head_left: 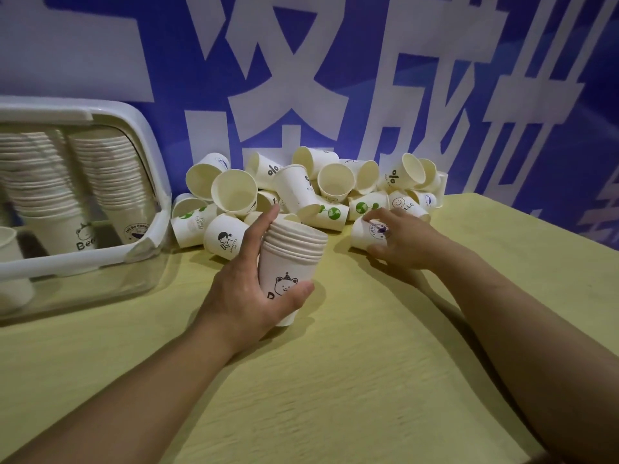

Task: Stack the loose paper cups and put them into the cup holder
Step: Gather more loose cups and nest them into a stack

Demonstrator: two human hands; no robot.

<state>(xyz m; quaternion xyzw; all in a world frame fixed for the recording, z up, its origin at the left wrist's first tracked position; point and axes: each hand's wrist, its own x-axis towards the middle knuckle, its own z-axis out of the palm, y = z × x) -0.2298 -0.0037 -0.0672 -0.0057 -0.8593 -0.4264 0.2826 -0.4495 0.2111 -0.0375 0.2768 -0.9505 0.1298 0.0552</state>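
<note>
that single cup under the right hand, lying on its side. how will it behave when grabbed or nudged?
The cup under the right hand is thin paper, so it is probably very light and may dent under a firm squeeze. Lying on its side on the flat table, it would likely roll in a curve if nudged. Its wall looks matte, so probably not slippery.

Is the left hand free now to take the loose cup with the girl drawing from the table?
Probably not: the left hand already grips the stack of cups. The girl cup lies just behind it, with nothing between.
</note>
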